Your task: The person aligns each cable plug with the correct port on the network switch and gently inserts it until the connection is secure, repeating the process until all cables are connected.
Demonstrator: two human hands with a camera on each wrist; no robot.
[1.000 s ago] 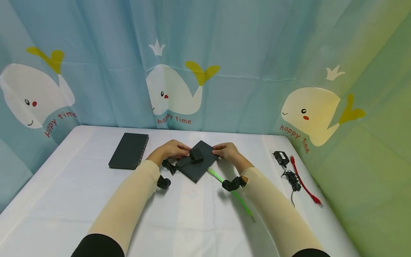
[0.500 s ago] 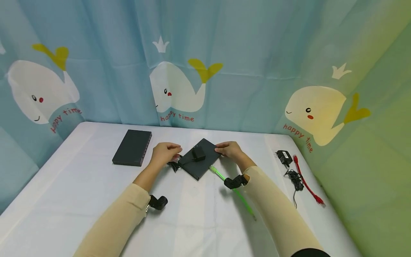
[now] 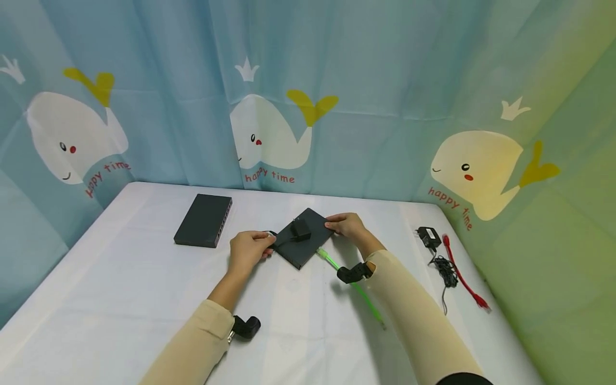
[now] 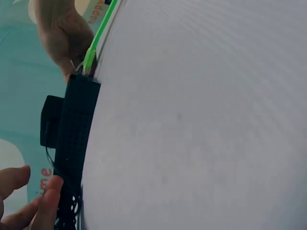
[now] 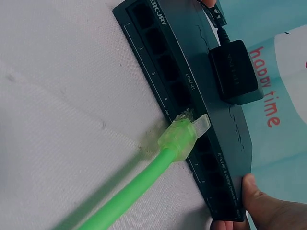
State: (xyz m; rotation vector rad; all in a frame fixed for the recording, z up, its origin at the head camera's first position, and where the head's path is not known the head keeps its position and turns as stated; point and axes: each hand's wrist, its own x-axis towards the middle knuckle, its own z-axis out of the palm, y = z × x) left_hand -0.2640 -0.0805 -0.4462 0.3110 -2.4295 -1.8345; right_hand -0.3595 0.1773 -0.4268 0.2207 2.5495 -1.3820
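A black network switch point(image 3: 308, 247) lies at an angle mid-table, a black power adapter point(image 3: 301, 229) on its top. My right hand point(image 3: 348, 227) pinches its right corner, thumb on top and fingers below in the right wrist view. My left hand point(image 3: 250, 248) is at its left corner by the adapter's bundled cable point(image 4: 69, 208). In the left wrist view its fingertips point(image 4: 53, 187) look spread beside the bundle; whether they grip it is unclear. A green network cable point(image 3: 363, 297) has its plug point(image 5: 177, 139) at a middle port; how deep it sits is hidden.
A second black box point(image 3: 203, 220) with ports along its side lies back left. On the right are another black power adapter point(image 3: 429, 238) with a coiled cable point(image 3: 446, 271) and a red network cable point(image 3: 463, 275). A printed curtain point(image 3: 366, 107) hangs behind the white table point(image 3: 106, 299).
My left hand has let go of the adapter on the switch, drawn back left, then come to the bundled cable. My right hand stays on the corner. The head view has shifted slightly.
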